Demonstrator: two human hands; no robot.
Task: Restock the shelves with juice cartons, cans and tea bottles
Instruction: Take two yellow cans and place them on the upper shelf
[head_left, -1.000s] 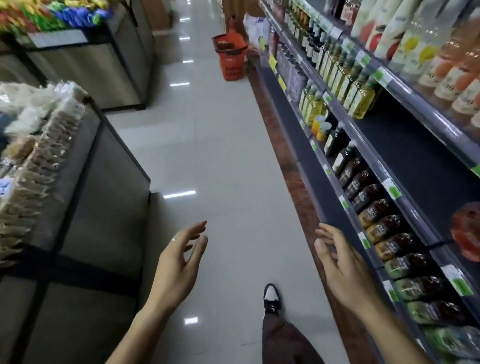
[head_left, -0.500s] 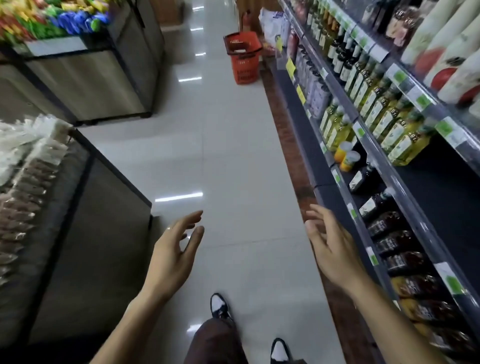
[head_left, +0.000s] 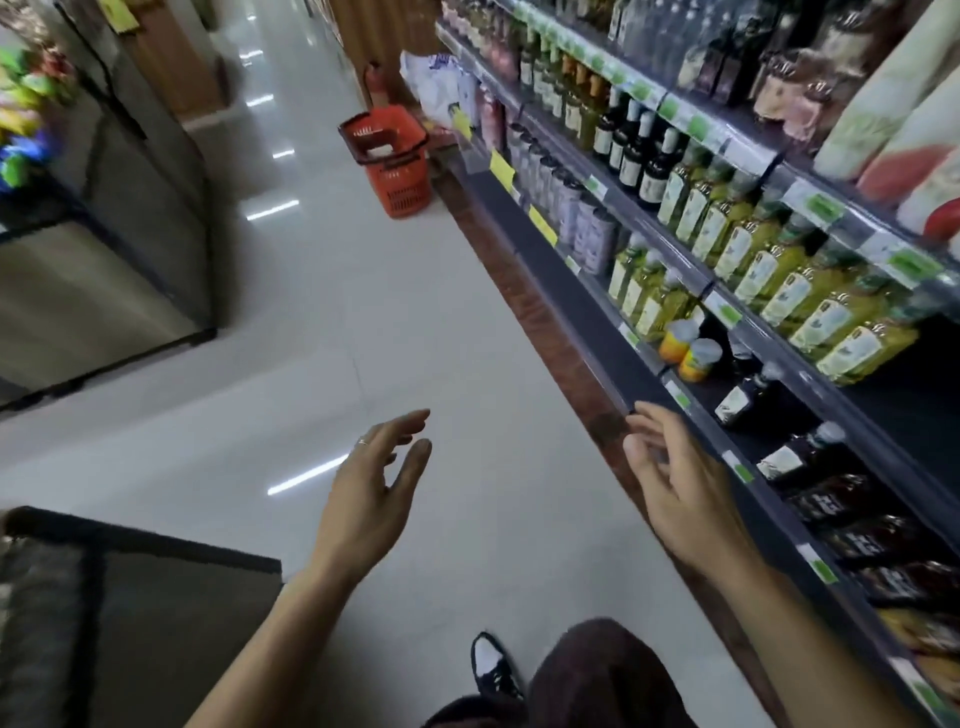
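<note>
Stretching away ahead, a pale glossy floor (head_left: 322, 322), catching streaks of ceiling light. Running along the right side, tall dark shelves (head_left: 582, 312) with green and yellow price tags on the edges. Standing off to the left, a grey display stand (head_left: 130, 218) with bright packets on top, and another dark stand (head_left: 156, 597) sitting at the lower left corner. Waiting far down the aisle against the shelf base, a red shopping basket (head_left: 392, 161) with its handles up. Filling the upper tiers, yellow-green bottles (head_left: 779, 280) in rows, with dark bottles (head_left: 639, 150) just beyond them. Lying on the lower tier, dark tea bottles (head_left: 810, 462) in a line, continuing toward the bottom right. Sitting just beyond those on the same tier, two small orange cans (head_left: 688, 348) side by side. Reaching forward over the floor, left hand (head_left: 371, 499), fingers loosely spread, holding nothing, wearing a ring. Hovering just beside the lower shelf edge, right hand (head_left: 680, 493), fingers relaxed and slightly curled, gripping nothing. Showing at the bottom, a black-and-white shoe (head_left: 491, 665) and a dark trouser leg (head_left: 597, 675).
</note>
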